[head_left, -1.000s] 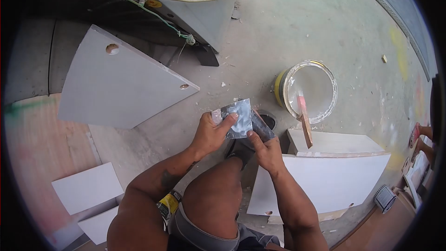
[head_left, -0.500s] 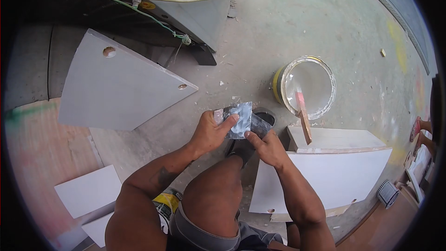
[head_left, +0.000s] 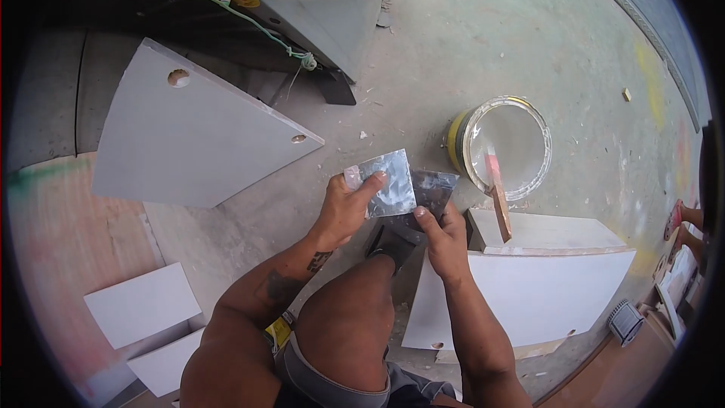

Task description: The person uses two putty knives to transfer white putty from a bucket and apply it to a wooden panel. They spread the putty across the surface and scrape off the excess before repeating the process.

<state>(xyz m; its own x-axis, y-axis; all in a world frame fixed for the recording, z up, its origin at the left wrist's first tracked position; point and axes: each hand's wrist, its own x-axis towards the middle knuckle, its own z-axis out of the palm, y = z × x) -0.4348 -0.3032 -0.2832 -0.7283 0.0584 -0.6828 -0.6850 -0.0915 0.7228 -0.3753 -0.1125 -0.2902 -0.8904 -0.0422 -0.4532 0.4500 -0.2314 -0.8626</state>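
Observation:
My left hand (head_left: pixel 346 204) grips a square, smeared metal plate (head_left: pixel 393 190) by its left side, the thumb lying on its face. My right hand (head_left: pixel 444 234) holds a dark, flat scraper blade (head_left: pixel 436 187), which reaches partly behind the plate's right edge. The right thumb lies close to the plate's lower right corner. Grey-white paste is spread over the plate. To the right stands a round bucket (head_left: pixel 463 143) with a whitish rim and yellow side, a wooden stick (head_left: pixel 500 200) leaning out of it.
A large grey panel (head_left: pixel 189 136) with two holes lies at left, near a metal cabinet (head_left: pixel 317 15). White panels (head_left: pixel 529 287) lie at lower right. Smaller white boards (head_left: pixel 143 304) are at lower left. Another person's feet (head_left: pixel 683 219) show at the right edge.
The plate and blade have moved slightly apart and up. More of the dark blade shows at the right of the plate, and my right hand has turned more upright.

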